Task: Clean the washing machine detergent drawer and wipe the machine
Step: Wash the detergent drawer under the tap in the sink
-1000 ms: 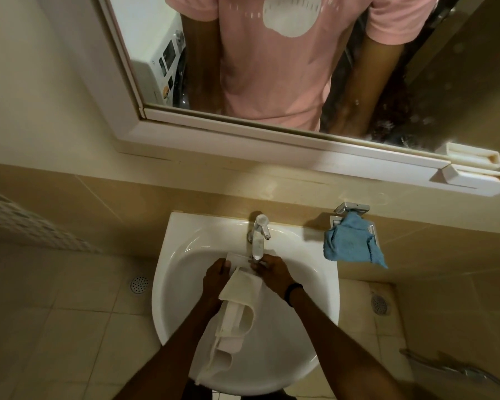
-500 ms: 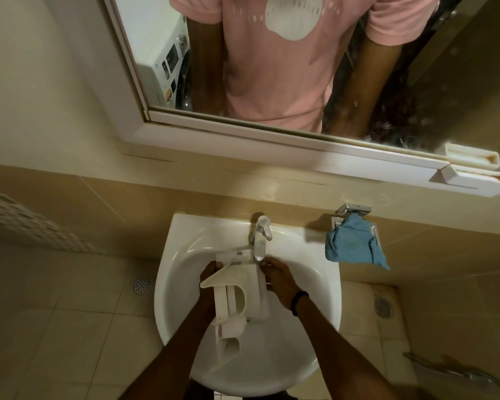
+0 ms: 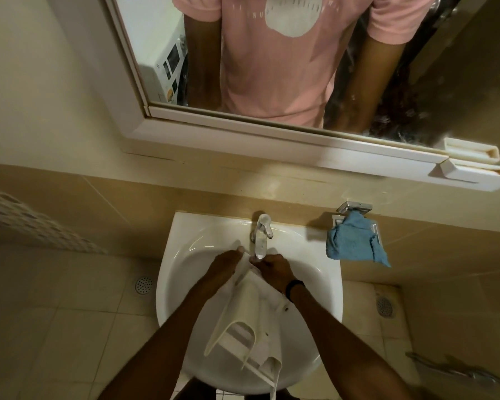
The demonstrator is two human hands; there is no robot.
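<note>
Seemingly mid-rinse, we hold the white plastic detergent drawer over the white ceramic sink at lower centre, left grip and right grip curled round its far end under the chrome tap; next, scrubbing its compartments seems due.

Middle of bowl: drawer lies lengthwise in the sink, from under the spout to out over the near rim.
Back rim: tap stands upright, its spout over the drawer's far end, between both hands.
Left side: left hand grips the drawer's far left corner, and its forearm crosses the near rim. Bare bowl lies between the hand and the left rim.
Right side: right hand grips the far end just below the spout. Bare bowl curves from it to the right rim.
Beyond right rim: cloth hangs off a holder, near the back corner.
Behind: wall rises right behind the tap.
</note>
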